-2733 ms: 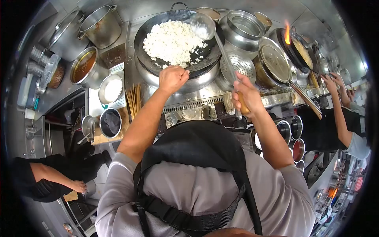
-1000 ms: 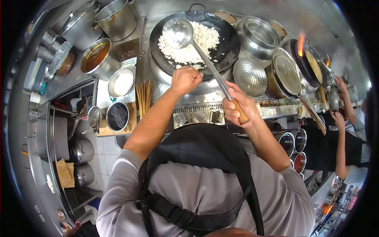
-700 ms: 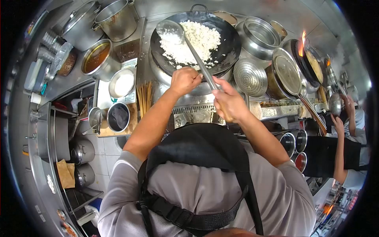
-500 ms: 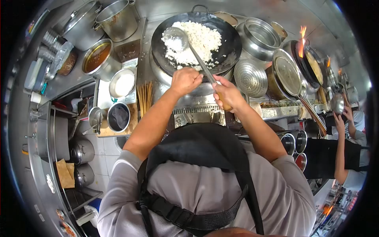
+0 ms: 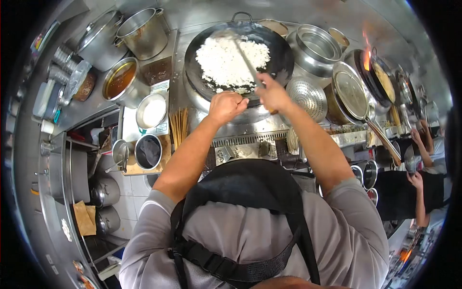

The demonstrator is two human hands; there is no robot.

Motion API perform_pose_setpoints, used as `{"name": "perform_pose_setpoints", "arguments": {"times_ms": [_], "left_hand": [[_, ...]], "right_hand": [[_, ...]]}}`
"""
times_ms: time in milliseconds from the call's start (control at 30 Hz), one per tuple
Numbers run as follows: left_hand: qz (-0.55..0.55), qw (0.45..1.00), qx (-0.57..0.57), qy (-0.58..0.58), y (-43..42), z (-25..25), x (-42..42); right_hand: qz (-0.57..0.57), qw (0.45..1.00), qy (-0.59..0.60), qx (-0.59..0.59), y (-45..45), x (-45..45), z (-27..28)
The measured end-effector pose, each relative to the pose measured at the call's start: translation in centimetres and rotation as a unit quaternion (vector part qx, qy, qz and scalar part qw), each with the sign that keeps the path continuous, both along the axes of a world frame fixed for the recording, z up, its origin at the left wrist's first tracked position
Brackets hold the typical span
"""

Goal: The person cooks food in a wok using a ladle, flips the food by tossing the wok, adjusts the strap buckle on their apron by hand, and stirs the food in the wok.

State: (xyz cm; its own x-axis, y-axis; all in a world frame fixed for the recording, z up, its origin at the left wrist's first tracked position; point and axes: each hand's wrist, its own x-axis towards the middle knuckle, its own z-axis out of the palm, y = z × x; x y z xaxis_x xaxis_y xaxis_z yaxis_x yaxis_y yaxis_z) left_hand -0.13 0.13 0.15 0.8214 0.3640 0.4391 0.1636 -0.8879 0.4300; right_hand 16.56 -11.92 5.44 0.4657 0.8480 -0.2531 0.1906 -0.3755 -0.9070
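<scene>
A large black wok sits on the burner in front of me, and white rice is heaped in it. My right hand is wrapped round the wooden handle of a long metal ladle. The ladle's bowl, smeared by motion, is at the far side of the rice. At the wok's near rim, my left hand is closed in a fist on the wok's edge; exactly what its fingers wrap is hidden.
A perforated skimmer and a strainer lie to the right. A flame rises by another wok. Left are a pot of brown liquid, a bowl of white contents and bamboo skewers. A co-worker's arm shows far right.
The ladle's bowl has moved from the left part of the rice to the wok's far side. My right hand has moved forward, and the rice is spread differently. My left hand stays at the rim.
</scene>
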Motion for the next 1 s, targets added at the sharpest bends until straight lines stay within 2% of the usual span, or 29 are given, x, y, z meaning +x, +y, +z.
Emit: {"name": "perform_pose_setpoints", "arguments": {"times_ms": [67, 100, 133, 267, 333, 400, 433, 467, 533, 567, 600, 667, 700, 767, 833, 900, 933, 967, 1000], "left_hand": [[0.001, 1.000, -0.001, 0.020, 0.1, 0.3, 0.0], [-0.004, 1.000, -0.001, 0.019, 0.1, 0.3, 0.1], [-0.002, 1.000, -0.004, 0.026, 0.2, 0.3, 0.0], [0.002, 0.998, -0.024, 0.057, -0.2, 0.3, 0.0], [-0.002, 0.996, -0.050, 0.068, -1.1, 1.1, -0.1], [-0.017, 0.999, -0.026, 0.042, -3.5, 4.1, -1.4], [-0.034, 0.999, -0.003, 0.018, -4.5, 5.4, -1.9], [-0.053, 0.999, 0.005, 0.000, -4.9, 6.0, -2.1], [-0.041, 0.999, 0.005, 0.006, -4.7, 3.7, -1.3], [-0.024, 1.000, 0.018, -0.002, -4.3, 2.4, -0.6], [0.015, 0.999, 0.030, -0.003, -4.4, 0.5, -0.1], [-0.002, 0.998, 0.062, 0.015, -6.3, -1.1, -1.9], [-0.004, 0.996, 0.088, 0.029, -7.7, -1.6, -3.3], [-0.077, 0.994, 0.072, 0.001, -10.0, -2.1, -7.9], [-0.096, 0.993, 0.065, -0.027, -10.1, -0.4, -9.7], [-0.056, 0.992, 0.115, -0.002, -7.9, 2.6, -7.2], [-0.045, 0.996, 0.073, 0.010, -6.7, 3.4, -5.7], [-0.036, 0.997, 0.071, 0.000, -5.6, 3.2, -4.3], [-0.026, 0.998, 0.056, -0.011, -4.7, 3.0, -3.1]], "right_hand": [[0.059, 0.992, -0.074, -0.082, -3.5, -1.6, 1.3], [0.094, 0.970, -0.225, -0.021, -5.9, -0.2, -1.3], [0.130, 0.919, -0.369, 0.038, -8.4, 1.3, -3.9], [0.083, 0.937, -0.340, -0.004, -16.1, -3.0, 1.0], [0.057, 0.961, -0.269, 0.027, -20.0, -5.2, 2.6], [0.054, 0.983, -0.167, -0.047, -24.6, -5.6, 7.3], [0.035, 0.994, -0.062, -0.083, -26.7, -5.3, 8.9], [0.013, 0.993, -0.022, -0.116, -27.7, -5.0, 9.5], [-0.022, 0.986, 0.039, -0.160, -27.8, -5.0, 8.7], [0.013, 0.993, -0.062, -0.103, -26.9, -4.7, 6.0], [0.016, 0.984, -0.113, -0.135, -24.9, -4.6, 5.4], [0.018, 0.961, -0.275, -0.005, -22.3, -3.1, -1.8], [0.017, 0.963, -0.268, -0.011, -21.4, -3.8, -2.4], [0.019, 0.958, -0.284, -0.032, -20.6, -5.5, -3.0], [0.033, 0.965, -0.258, 0.028, -23.0, -7.1, -1.0], [0.055, 0.968, -0.244, 0.008, -25.2, -8.3, 2.5], [0.033, 0.986, -0.131, -0.101, -25.6, -8.7, 5.4], [0.006, 0.978, -0.023, -0.205, -25.7, -8.8, 7.0], [0.007, 0.979, -0.028, -0.202, -26.0, -8.7, 6.3]]}}
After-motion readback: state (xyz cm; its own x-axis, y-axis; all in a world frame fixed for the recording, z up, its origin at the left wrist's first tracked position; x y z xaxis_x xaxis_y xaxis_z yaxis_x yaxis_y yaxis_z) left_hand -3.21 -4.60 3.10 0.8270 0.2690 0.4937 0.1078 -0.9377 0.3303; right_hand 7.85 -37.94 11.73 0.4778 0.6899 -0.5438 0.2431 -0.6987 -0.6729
